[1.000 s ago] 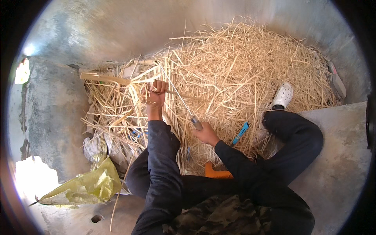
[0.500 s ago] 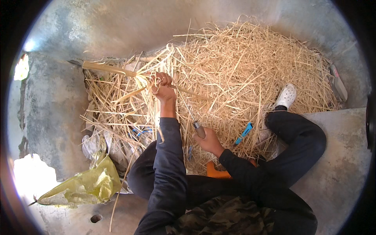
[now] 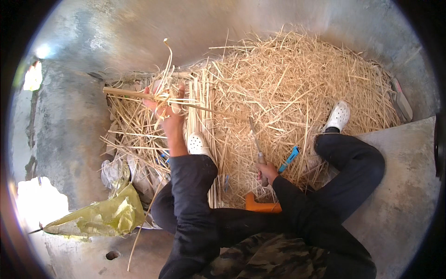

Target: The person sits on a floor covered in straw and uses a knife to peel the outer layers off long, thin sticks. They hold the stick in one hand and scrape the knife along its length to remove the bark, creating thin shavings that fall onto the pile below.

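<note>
Straw-coloured, a split cane-like strip [image 3: 127,93] is seen in the head view laid across the left hand [image 3: 166,111]; whether it is clamped cannot be told behind curled shavings [image 3: 169,58]. A knife [image 3: 261,159] is clasped at its handle by the right hand [image 3: 268,172].

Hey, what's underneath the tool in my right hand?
Beneath the tool there are loose straw-coloured strips, visible on both sides of its blade. Whatever sits directly under its handle and your right hand is covered, so I can't tell.
</note>
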### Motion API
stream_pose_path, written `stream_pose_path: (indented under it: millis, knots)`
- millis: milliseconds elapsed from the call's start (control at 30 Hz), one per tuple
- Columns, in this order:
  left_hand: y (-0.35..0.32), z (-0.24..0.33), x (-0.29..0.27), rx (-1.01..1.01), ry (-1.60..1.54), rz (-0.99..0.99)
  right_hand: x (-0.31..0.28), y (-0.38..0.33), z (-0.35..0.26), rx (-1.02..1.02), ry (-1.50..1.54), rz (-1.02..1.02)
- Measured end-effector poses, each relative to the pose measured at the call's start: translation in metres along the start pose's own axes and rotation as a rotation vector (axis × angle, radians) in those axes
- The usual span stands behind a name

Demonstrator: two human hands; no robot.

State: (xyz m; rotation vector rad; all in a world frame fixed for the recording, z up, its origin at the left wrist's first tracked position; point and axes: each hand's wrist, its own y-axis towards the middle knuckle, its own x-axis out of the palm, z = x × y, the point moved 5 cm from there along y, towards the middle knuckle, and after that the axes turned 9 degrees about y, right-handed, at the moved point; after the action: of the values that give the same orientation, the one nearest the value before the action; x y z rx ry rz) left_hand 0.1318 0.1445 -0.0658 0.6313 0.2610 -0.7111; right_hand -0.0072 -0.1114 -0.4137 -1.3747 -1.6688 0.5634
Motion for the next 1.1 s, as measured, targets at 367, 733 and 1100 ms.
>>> stream_pose_path:
  millis: [367, 733, 1100]
  knots:
    - [0.04, 0.06, -0.09, -0.061, -0.889, -0.498, 0.019, -0.016, -0.024, 0.02, 0.117, -0.058]
    - [0.03, 0.065, -0.085, -0.176, -0.867, 0.075, 0.106, -0.102, -0.064, -0.559, -0.474, -0.22]
    - [0.036, 0.056, -0.085, -0.185, -0.86, 0.129, 0.185, -0.154, -0.127, -0.696, -0.248, -0.217]
